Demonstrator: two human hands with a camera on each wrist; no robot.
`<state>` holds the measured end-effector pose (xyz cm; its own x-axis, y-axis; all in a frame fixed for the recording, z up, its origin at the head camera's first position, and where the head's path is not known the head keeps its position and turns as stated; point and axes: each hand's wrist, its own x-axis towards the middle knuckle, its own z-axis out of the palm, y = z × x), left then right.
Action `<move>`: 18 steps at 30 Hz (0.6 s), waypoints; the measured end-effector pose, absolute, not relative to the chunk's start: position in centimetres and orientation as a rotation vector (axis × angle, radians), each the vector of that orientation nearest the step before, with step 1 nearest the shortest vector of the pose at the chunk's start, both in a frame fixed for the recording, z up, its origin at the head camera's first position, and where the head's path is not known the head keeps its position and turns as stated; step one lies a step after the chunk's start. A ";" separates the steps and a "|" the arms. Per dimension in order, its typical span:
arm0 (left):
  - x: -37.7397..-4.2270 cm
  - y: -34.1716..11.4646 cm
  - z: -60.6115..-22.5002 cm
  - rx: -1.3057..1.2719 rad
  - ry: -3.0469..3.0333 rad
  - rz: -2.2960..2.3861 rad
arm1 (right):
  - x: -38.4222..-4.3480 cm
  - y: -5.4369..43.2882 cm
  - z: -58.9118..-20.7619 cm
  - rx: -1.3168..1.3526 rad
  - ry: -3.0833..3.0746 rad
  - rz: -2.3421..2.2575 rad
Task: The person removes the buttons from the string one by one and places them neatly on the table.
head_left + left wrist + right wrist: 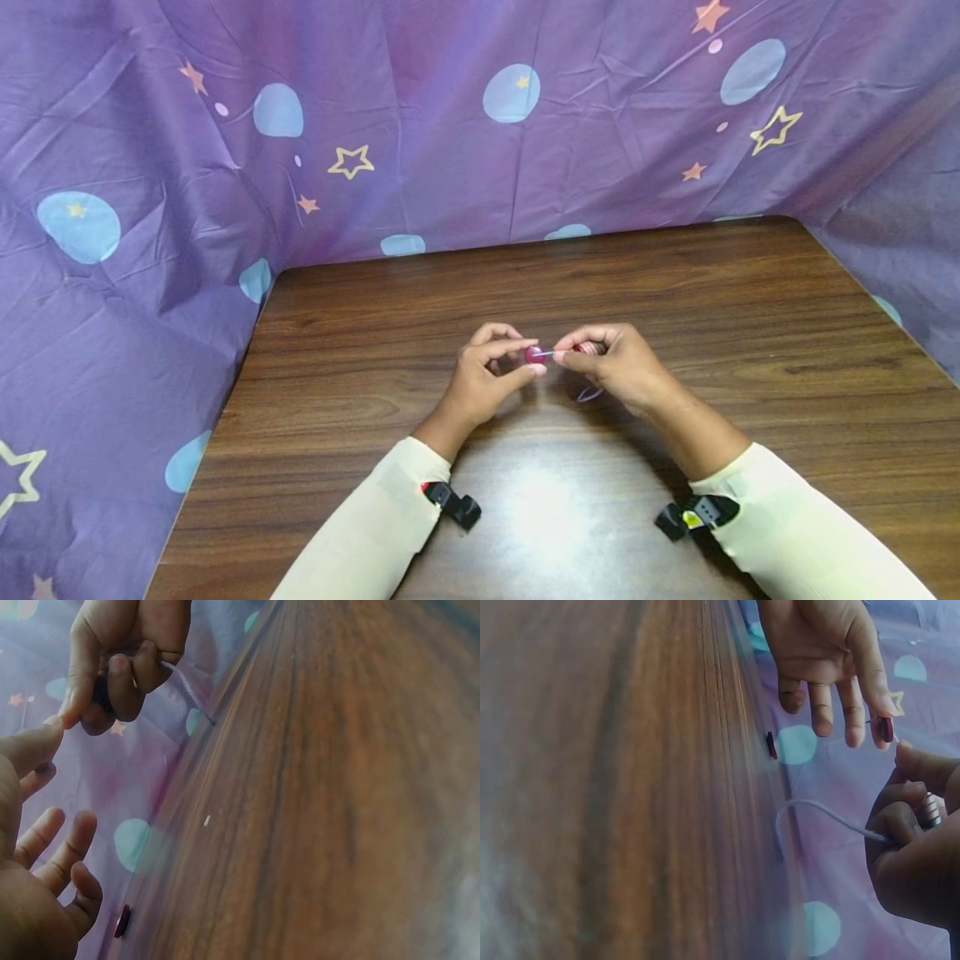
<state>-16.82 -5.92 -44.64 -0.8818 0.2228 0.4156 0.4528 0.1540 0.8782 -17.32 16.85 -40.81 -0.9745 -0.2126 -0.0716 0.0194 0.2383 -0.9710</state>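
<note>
My left hand (pixel 487 367) pinches a dark red round disc (pixel 886 729), like a large button, between thumb and finger; its other fingers are spread. Facing it, my right hand (pixel 618 362) pinches a pale purple cord (pixel 829 815) close to the disc. In the head view a short length of cord reaches from the disc to the right fingertips. The cord's slack loops below the right hand onto the table. A striped bundle (pixel 592 348) sits in the right fingers, mostly hidden, so its kind is unclear.
Another dark red disc (pixel 122 921) lies on the brown wooden table (pixel 375 333). A small white speck (pixel 208 820) is also on the wood. Purple cloth (pixel 450 150) with stars and blue shapes hangs behind and beside the table.
</note>
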 end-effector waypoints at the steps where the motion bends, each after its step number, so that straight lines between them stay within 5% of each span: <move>1: -16.8 -5.9 -44.6 -0.661 -2.241 -1.803 | -17.3 16.9 -40.8 -0.186 2.316 -1.825; 18: -17.9 -6.8 -45.3 -0.622 -2.255 -1.693 | -17.4 17.4 -40.6 -0.181 2.289 -1.826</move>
<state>-17.89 -6.77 -45.35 -0.8765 0.1838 0.4449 0.4785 0.2319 0.8469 -17.42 17.42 -40.57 -0.9709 -0.2240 -0.0853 0.0333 0.2261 -0.9735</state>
